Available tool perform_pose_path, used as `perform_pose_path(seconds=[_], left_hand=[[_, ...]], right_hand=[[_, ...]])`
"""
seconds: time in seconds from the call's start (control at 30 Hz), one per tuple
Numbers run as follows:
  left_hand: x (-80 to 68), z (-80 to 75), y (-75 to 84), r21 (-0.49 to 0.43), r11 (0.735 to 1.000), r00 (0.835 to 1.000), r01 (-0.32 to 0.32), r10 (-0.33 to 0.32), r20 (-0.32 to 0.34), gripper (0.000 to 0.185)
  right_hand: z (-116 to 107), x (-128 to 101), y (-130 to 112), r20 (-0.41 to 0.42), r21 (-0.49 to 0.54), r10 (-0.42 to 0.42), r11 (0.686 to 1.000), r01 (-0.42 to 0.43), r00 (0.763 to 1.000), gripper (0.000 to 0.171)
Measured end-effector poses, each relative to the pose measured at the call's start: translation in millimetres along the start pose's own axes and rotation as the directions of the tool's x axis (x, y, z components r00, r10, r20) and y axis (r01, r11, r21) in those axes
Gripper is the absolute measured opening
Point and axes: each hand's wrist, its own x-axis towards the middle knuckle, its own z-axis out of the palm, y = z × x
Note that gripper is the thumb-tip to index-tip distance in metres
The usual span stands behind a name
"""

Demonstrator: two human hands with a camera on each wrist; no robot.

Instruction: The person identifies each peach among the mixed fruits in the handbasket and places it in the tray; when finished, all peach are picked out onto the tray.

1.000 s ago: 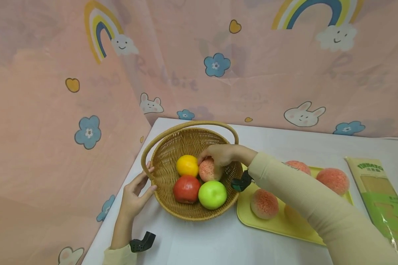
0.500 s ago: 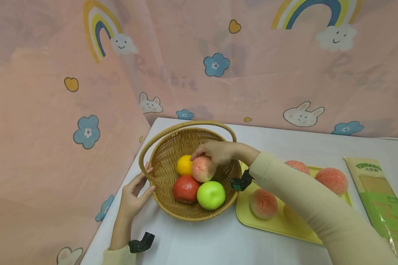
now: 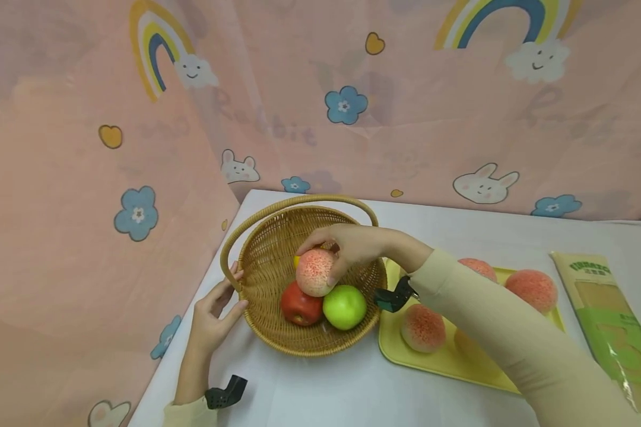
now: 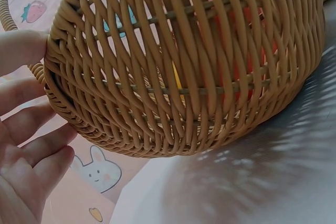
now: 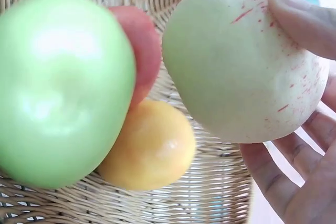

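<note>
A wicker basket (image 3: 267, 279) with a hoop handle stands on the white table. Inside lie a red apple (image 3: 298, 305), a green apple (image 3: 344, 306) and an orange (image 5: 152, 150), mostly hidden in the head view. My right hand (image 3: 347, 243) grips a pink speckled peach (image 3: 315, 272) and holds it above the fruit in the basket; up close the peach (image 5: 241, 61) fills the right wrist view. My left hand (image 3: 216, 311) rests against the basket's left rim with thumb and fingers spread along the weave (image 4: 173, 66).
A yellow tray (image 3: 400, 353) right of the basket holds several more peaches (image 3: 423, 327). A green packet (image 3: 614, 320) lies at the far right. A pink printed curtain stands behind the table and along the left side, close to the basket.
My right hand has lifted the peach from the basket floor up and slightly left, covering the orange. The left hand has kept its place on the rim.
</note>
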Motion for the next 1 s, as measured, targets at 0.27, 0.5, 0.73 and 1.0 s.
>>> perform_pose_path(seconds=[0.27,0.5,0.73,1.0], left_hand=[[-0.3,-3.4,-0.2,-0.021,1.000,1.000,0.002,-0.002,0.030,0.052],[-0.1,-2.6,-1.2,-0.027,1.000,0.999,0.015,-0.014,0.037,0.052],[-1.9,-1.8,-2.9,-0.018,1.000,1.000,0.007,-0.006,0.028,0.053],[-0.8,-3.4,-2.1,-0.021,0.999,0.999,0.037,-0.036,0.027,0.052]], right_hand=[[-3.1,-30.7,-7.4,-0.063,0.045,-0.092,0.994,0.095,0.994,0.063],[-2.4,-75.3,-2.1,-0.204,0.096,-0.147,0.981,0.169,0.968,0.064],[4.0,-136.9,21.6,-0.403,0.098,-0.154,0.973,0.209,0.902,0.067],[30.9,-209.7,64.3,-0.588,0.248,-0.201,0.877,0.411,0.784,0.075]])
